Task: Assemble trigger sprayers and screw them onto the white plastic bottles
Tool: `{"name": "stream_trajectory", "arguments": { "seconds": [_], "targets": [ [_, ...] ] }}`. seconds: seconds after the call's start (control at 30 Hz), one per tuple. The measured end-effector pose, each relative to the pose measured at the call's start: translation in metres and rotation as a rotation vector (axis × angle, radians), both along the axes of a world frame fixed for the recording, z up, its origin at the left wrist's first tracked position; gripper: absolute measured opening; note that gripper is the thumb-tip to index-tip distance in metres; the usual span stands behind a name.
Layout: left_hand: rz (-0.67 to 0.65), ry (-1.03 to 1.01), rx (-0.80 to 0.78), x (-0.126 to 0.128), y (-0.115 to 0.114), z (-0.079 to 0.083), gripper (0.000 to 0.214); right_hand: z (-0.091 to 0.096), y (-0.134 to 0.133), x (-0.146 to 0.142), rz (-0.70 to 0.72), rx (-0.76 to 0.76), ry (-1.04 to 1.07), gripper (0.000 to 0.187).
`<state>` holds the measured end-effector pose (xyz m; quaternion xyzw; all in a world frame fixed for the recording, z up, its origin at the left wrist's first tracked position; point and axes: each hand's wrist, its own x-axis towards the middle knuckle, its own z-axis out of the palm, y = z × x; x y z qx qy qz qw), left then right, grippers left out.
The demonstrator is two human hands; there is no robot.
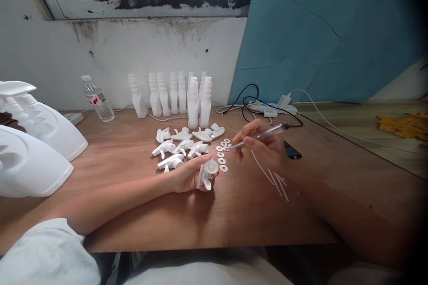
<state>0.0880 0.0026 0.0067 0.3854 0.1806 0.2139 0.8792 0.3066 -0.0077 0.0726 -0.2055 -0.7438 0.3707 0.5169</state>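
My left hand [187, 176] rests on the wooden table [240, 213], closed around a white trigger sprayer head [207, 173] whose round cap faces right. My right hand [264, 142] pinches a clear pen-like tool [264, 134], its tip touching the small white ring washers [222, 154] scattered just right of the sprayer head. Several more white sprayer heads [182, 144] lie in a loose group behind my left hand. Thin white tubes [276, 180] lie under my right wrist.
Several white plastic bottles [177, 95] stand along the back wall, with a clear water bottle [98, 99] to their left. Large white moulded shells [33, 142] fill the left edge. Cables and a power strip [272, 107] lie at back right, a dark phone [292, 150] beside my right hand.
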Motion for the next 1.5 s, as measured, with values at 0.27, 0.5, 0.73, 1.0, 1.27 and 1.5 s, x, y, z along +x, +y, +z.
{"name": "stream_trajectory", "arguments": {
  "seconds": [0.27,0.5,0.73,1.0,1.27,1.5],
  "targets": [
    [0.023,-0.017,0.002,0.000,-0.002,0.000,0.026,-0.017,-0.018,-0.014,-0.181,0.410,-0.218,0.010],
    [0.074,0.037,-0.093,0.000,0.003,-0.004,0.028,-0.021,-0.016,-0.021,-0.270,0.999,-0.470,0.028],
    [0.082,0.030,-0.064,0.000,0.004,-0.003,0.027,-0.034,-0.010,-0.022,-0.274,1.012,-0.535,0.030],
    [0.098,0.016,0.007,0.001,-0.001,0.001,0.024,-0.016,-0.018,-0.031,-0.396,0.449,-0.422,0.031],
    [0.104,0.037,0.048,0.001,-0.001,-0.002,0.027,-0.029,-0.008,-0.025,-0.125,0.923,-0.520,0.031],
    [0.070,0.089,0.092,0.000,-0.006,0.006,0.024,-0.025,-0.021,-0.028,-0.313,0.364,-0.335,0.034]
  ]
}}
